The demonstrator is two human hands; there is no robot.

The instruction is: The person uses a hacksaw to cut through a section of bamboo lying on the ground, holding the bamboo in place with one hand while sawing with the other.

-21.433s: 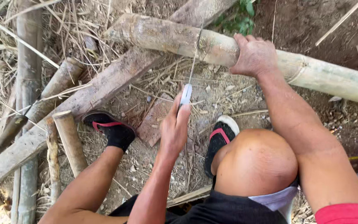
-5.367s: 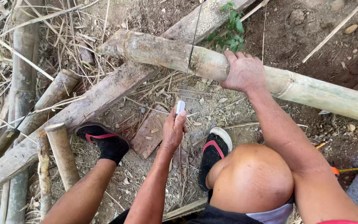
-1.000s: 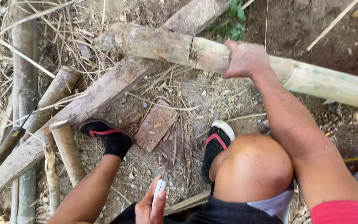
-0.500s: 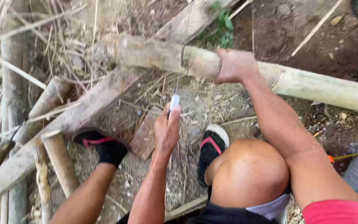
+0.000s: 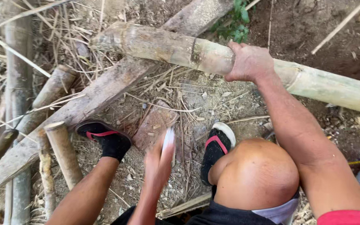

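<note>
Pale green-yellow bamboo pole [image 5: 180,50] with brown-grey mottling; below it, black slip-on shoes [image 5: 107,139] with red stripes, one white-soled, on tan straw-strewn dirt [image 5: 213,100]

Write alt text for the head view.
A seated person's right hand grips a thick bamboo pole lying over a plank, while the blurred left hand holds a pale tool handle above littered dirt.

Sleeve: red, short [image 5: 348,217]
Shorts: black, over a pale hem [image 5: 230,214]
Footwear: black, red strap (one white-edged) [image 5: 107,139]
Arms: bare
</note>
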